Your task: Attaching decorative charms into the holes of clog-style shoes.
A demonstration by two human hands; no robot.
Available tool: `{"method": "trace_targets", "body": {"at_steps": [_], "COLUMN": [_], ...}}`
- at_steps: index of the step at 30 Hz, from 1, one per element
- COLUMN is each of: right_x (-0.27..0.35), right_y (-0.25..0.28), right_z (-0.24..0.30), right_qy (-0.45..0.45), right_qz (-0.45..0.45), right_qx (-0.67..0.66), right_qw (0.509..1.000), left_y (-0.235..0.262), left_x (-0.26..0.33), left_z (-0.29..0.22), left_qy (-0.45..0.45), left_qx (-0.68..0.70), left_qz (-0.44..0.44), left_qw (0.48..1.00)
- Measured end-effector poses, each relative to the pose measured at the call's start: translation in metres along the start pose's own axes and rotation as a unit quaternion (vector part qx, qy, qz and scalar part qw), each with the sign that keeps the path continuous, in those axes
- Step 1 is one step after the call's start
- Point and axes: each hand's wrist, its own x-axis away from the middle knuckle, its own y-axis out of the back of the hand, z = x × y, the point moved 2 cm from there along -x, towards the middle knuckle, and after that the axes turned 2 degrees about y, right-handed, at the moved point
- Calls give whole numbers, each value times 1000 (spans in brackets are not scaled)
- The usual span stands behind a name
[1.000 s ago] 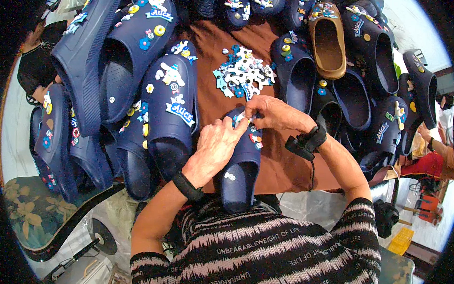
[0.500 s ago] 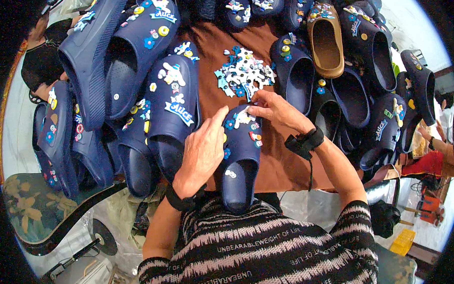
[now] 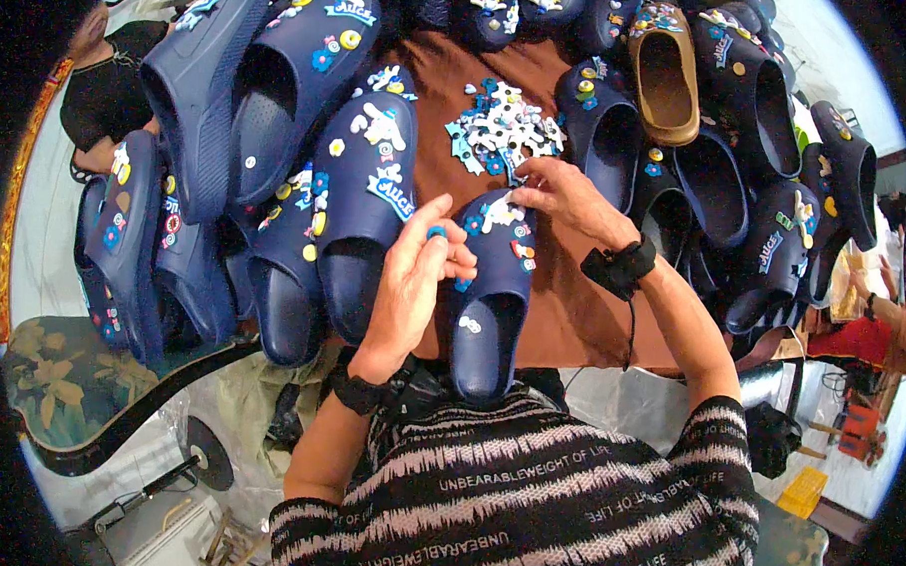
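Note:
A navy clog (image 3: 506, 277) lies toe-away in front of me, its heel end close to my shirt. Blue flower charms, a white figure charm (image 3: 500, 213) and a red-and-white charm decorate its upper. My right hand (image 3: 578, 209) is at the toe, thumb and fingertips closed at the edge of the white figure charm. Left of the clog, my left hand (image 3: 408, 285) is raised, pinching a small blue charm (image 3: 436, 232); its exact shape is partly hidden. Just beyond the toe lies a pile of loose white and blue charms (image 3: 503, 132).
Decorated navy clogs crowd the left (image 3: 369, 176) and right (image 3: 607, 128) sides, with one brown clog (image 3: 668, 86) among them. Brown cloth (image 3: 436, 69) covers the table. A dark floral-patterned stool (image 3: 77, 381) stands at lower left. Other people show at both edges.
My left hand has lifted off the clog's side and now shows a small blue charm at its fingertips. My right hand stays at the white figure charm. The whole view has shifted slightly.

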Motion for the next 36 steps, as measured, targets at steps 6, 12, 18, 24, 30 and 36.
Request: {"method": "trace_targets", "body": {"at_steps": [6, 12, 18, 24, 30, 36], "right_x": [4, 1, 1, 10, 20, 18], "right_y": [-4, -42, -43, -35, -38, -41], "right_z": [24, 15, 15, 27, 65, 74], "right_qy": [25, 78, 21, 93, 146, 199], "right_qz": [9, -21, 84, -96, -88, -68], "right_qx": [4, 118, 76, -54, -121, 4], "right_qw": [1000, 990, 993, 990, 978, 978], "left_y": [-1, -3, -2, -9, -13, -12], "left_x": [-11, -17, -22, -16, -13, -10], "left_z": [-15, -8, -2, 28, 35, 31], "left_qy": [-75, -77, -60, 8, -3, 36], "left_qx": [-82, -100, -128, -21, -27, -12], "left_qz": [-8, -8, -14, -2, -34, -54], "left_qw": [994, 992, 990, 1000, 999, 998]}}
